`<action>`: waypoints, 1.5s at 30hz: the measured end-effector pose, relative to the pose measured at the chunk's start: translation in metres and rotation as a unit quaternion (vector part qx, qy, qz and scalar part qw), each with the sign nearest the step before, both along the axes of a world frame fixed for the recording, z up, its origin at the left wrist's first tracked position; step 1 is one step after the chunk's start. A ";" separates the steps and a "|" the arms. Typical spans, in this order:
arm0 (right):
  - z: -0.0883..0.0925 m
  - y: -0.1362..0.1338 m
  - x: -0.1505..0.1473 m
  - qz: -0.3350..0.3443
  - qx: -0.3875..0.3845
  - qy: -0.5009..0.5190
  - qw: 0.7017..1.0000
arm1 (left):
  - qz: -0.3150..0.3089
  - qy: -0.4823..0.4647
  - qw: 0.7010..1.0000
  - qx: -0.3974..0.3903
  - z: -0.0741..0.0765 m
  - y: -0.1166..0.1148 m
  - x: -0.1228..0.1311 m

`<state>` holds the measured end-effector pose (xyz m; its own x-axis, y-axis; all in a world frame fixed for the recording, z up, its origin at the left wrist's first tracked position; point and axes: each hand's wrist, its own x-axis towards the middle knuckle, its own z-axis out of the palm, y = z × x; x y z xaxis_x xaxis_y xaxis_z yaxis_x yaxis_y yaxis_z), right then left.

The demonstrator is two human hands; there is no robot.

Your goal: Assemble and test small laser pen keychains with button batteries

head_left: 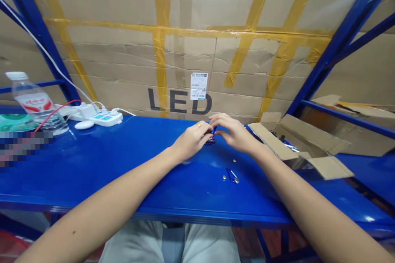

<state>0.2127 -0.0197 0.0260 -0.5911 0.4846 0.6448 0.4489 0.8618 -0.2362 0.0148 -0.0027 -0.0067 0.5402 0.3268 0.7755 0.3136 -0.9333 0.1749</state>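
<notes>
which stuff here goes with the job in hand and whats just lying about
Likely the job:
small blue piece between left hand and right hand
blue clip
small round metal pieces
open box

Likely just lying about:
water bottle
power strip
white oval thing
green packet

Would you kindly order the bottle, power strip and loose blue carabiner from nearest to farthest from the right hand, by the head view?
1. Blue carabiner, on the camera side.
2. Power strip, off to the left.
3. Bottle, farther left still.
</notes>
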 end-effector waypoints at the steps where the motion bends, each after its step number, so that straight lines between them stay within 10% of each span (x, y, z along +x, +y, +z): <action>1: -0.001 -0.001 0.000 -0.001 0.008 0.003 1.000 | 0.002 0.006 1.000 0.007 0.000 0.001 0.000; 18: -0.020 -0.009 0.003 -0.039 -0.129 0.109 0.985 | -0.013 0.024 0.997 0.073 -0.001 -0.004 0.002; 45: -0.017 -0.014 0.004 -0.032 -0.049 0.106 0.993 | -0.006 0.037 0.997 0.074 0.001 -0.008 0.001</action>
<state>0.2163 -0.0336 0.0094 -0.4126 0.5843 0.6988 0.4340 0.8006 -0.4132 0.0162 -0.0105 -0.0055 0.6012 0.2052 0.7723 0.3085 -0.9511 0.0125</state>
